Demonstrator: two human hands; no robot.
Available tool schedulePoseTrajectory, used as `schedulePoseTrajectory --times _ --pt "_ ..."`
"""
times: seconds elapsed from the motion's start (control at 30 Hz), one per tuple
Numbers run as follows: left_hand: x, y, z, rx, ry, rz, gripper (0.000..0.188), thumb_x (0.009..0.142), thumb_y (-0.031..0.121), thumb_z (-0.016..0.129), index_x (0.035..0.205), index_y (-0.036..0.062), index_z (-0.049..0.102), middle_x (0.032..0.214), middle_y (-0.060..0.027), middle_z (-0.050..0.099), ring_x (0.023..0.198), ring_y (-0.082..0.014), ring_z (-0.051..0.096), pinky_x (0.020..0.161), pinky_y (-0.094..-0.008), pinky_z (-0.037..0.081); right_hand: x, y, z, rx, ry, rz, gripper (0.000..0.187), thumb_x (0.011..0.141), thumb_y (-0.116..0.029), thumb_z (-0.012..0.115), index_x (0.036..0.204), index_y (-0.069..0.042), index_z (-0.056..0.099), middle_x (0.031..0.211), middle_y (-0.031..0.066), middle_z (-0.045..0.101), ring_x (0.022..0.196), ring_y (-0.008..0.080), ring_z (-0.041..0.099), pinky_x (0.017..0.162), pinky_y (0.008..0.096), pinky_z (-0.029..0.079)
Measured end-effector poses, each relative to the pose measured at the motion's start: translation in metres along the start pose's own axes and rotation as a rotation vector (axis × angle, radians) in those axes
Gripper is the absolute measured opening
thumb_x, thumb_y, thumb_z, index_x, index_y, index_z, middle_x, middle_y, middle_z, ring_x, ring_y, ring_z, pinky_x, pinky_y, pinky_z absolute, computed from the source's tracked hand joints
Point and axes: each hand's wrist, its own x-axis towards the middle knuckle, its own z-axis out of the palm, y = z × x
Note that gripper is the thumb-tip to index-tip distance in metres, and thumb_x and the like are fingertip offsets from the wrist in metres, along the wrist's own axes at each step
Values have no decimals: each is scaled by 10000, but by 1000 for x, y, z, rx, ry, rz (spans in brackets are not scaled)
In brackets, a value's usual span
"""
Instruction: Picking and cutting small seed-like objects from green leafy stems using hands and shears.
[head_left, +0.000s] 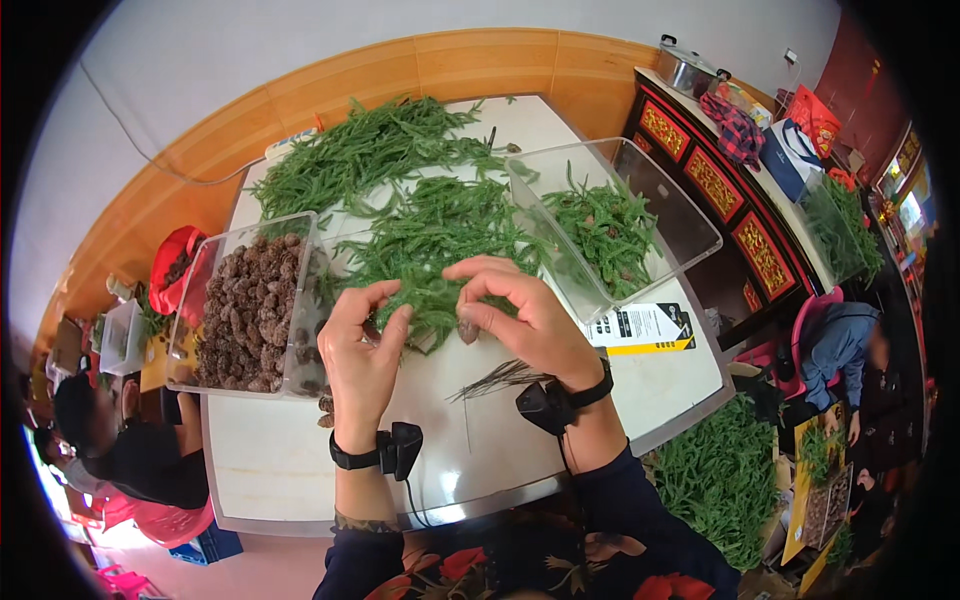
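My left hand [358, 345] is closed, thumb and finger pinched at a green artificial pine sprig [428, 300] above the table. Across from it, my right hand [530, 315] has curled fingers, with a small brown pine cone [467, 332] at the thumb tip; its exact hold is partly hidden. Thin dark wires [497, 379] lie in a loose bundle below my right hand. Many more green sprigs [375, 150] are heaped beyond both hands. To the left stands a clear plastic box [304, 300] of brown pine cones [245, 315].
A clear box [690, 252] with green sprigs stands at the table's right, beside a flat white, black and yellow package [650, 330]. A carved cabinet [700, 165] is at the right. One person [130, 450] sits at left, another [840, 345] at right. Greenery [715, 480] is heaped below right.
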Motion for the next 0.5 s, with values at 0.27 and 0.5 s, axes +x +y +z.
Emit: schedulePoseTrajectory --times 0.27,0.5 --pt "6 -9 5 145 222 184 190 791 -7 690 971 1 628 869 -41 592 753 -111 509 638 -237 407 7 -7 21 -30 183 -169 40 859 -51 652 856 -25 622 888 76 686 1021 251 623 897 353 442" --pt "-2 -8 13 -96 198 -9 175 803 5 698 960 3 620 827 -6 578 661 -61 433 583 -207 354 0 -6 41 -313 257 -123 60 829 -64 685 840 -51 628 805 48 653 824 239 615 749 338 424"
